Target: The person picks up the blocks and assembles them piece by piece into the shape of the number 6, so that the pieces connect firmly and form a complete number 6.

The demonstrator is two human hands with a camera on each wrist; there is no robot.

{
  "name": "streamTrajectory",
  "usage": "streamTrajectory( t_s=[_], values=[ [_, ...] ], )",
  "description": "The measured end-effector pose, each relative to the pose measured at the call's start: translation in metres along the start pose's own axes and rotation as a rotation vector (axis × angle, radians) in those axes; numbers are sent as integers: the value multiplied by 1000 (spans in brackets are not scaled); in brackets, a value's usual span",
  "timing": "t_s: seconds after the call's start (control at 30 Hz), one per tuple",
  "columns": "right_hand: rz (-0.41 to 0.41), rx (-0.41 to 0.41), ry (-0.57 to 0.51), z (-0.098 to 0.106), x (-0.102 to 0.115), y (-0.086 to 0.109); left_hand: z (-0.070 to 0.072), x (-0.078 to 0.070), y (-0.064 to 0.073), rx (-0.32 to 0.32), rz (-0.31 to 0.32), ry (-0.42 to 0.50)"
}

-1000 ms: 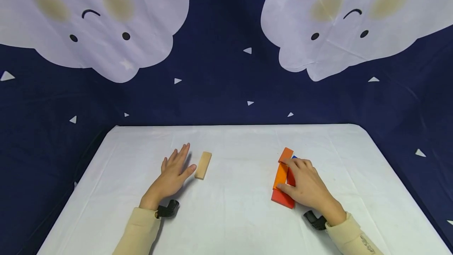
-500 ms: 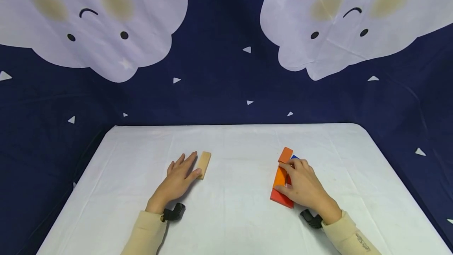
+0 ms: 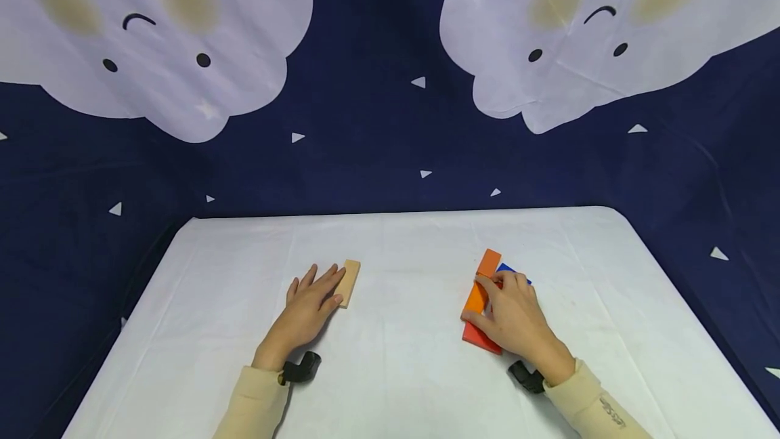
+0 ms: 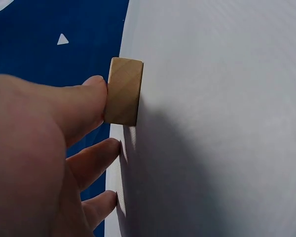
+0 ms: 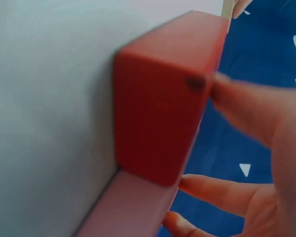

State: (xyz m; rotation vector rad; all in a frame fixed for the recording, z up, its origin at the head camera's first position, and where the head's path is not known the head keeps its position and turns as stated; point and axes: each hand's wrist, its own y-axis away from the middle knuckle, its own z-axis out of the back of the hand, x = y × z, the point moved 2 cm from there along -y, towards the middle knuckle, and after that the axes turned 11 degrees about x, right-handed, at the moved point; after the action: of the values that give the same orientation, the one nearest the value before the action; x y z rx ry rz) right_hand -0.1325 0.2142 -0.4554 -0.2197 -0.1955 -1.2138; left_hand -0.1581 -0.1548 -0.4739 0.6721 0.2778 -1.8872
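Observation:
My left hand (image 3: pixel 301 317) lies beside a plain wooden block (image 3: pixel 349 283), its fingers extended and the thumb and index tips at the block. In the left wrist view the thumb touches the wooden block (image 4: pixel 124 92) near its end. To the right, my right hand (image 3: pixel 518 310) pinches a long orange block (image 3: pixel 475 298), index finger at the far end and thumb at the near end. A short darker orange block (image 3: pixel 489 261) sits just beyond it, and a red block (image 3: pixel 480 337) just nearer. Part of a blue block (image 3: pixel 504 267) shows behind the fingers; the palm hides the rest.
All the blocks lie on a white cloth-covered table (image 3: pixel 396 358). A dark blue backdrop (image 3: pixel 365 154) with white clouds rises behind its far edge. In the right wrist view a pink surface (image 5: pixel 128 207) adjoins the red block.
My left hand has come rightward to the wooden block, index and thumb now at it. The right hand has shifted slightly left, and the long orange block moved a little left past the red one.

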Motion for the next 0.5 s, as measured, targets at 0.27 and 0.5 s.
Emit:
streamTrajectory(
  t_s=[0.27,0.5],
  values=[
    [-40,38,11,4,4,-1,-1,0,1,-4,2,-13],
    [-69,52,7,3,0,-4,-1,1,2,-15,-16,-13]
  ],
)
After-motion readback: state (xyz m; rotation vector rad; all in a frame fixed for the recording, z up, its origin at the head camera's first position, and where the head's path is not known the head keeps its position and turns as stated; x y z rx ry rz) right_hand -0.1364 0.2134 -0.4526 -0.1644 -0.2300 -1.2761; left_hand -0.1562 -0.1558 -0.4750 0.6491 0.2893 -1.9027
